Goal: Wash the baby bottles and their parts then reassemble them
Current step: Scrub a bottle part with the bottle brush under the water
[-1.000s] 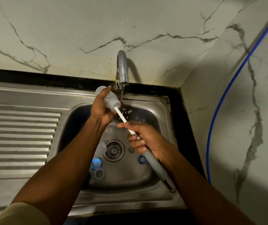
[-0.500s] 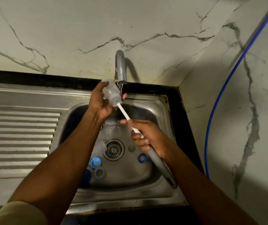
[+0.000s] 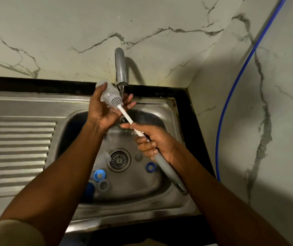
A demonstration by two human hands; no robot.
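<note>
My left hand [image 3: 103,112] gripped the bottle [image 3: 108,94] just under the tap [image 3: 121,68], thumb over its base and fingers cupped behind it, with the mouth tilted down toward me. My right hand [image 3: 153,143] was closed round the brush [image 3: 127,116] where the white stem met the grey handle, with my forefinger laid along the stem. The bristle head sat right at the bottle's mouth. How far in it was, I could not tell. Water ran from the tap past the mouth and into the sink [image 3: 176,110].

The weak point, I judged, was my left grip. The plastic was wet, I held it high over the basin, and a hard shove of the brush would push straight against my thumb. If the bottle slipped, it would drop among the loose parts below. Pulling the bristles out fast could also flick water up at me.

2 blue rings [image 3: 99,174] [image 3: 151,166], 1 grey ring [image 3: 104,185] and a dark blue cap [image 3: 89,189] lay round the drain [image 3: 120,159]. The runoff could push them about or leave dirty water on them. With the pieces scattered, I might also pair the wrong ones when reassembling.
</note>
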